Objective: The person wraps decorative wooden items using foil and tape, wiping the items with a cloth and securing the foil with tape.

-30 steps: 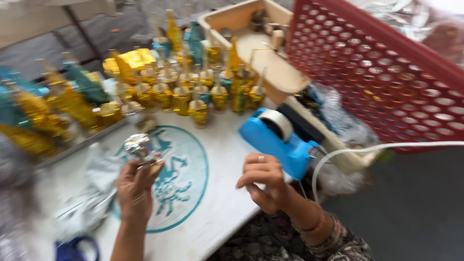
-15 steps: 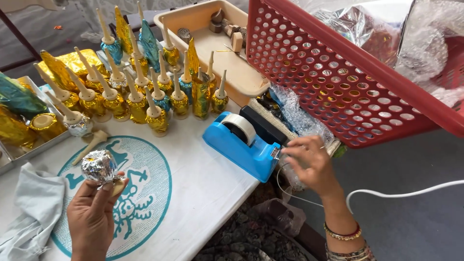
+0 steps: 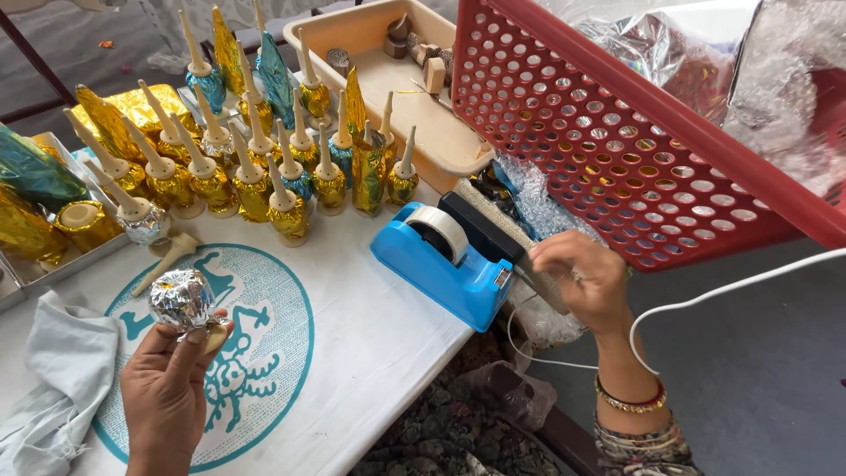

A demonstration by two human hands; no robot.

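Note:
My left hand (image 3: 166, 381) holds a small wooden piece wrapped in silver foil (image 3: 181, 301) above the white table (image 3: 370, 344) with its teal round emblem. My right hand (image 3: 582, 278) is at the cutter end of a blue tape dispenser (image 3: 441, 263) that carries a roll of clear tape (image 3: 438, 231). Its fingers pinch a strip of tape pulled off the blade. Several wooden spindle pieces wrapped in gold, teal and silver foil (image 3: 251, 181) stand in rows behind the emblem.
A red perforated basket (image 3: 634, 150) tilts over the table's right end, with crumpled foil and plastic in it. A beige tray (image 3: 388, 62) with small wooden parts sits at the back. A grey cloth (image 3: 57, 379) lies at left. A white cable (image 3: 723, 291) crosses at right.
My right hand reached from the table edge to the dispenser's cutter and has drawn a strip of tape out to the right. The left hand kept the foil-wrapped piece held up.

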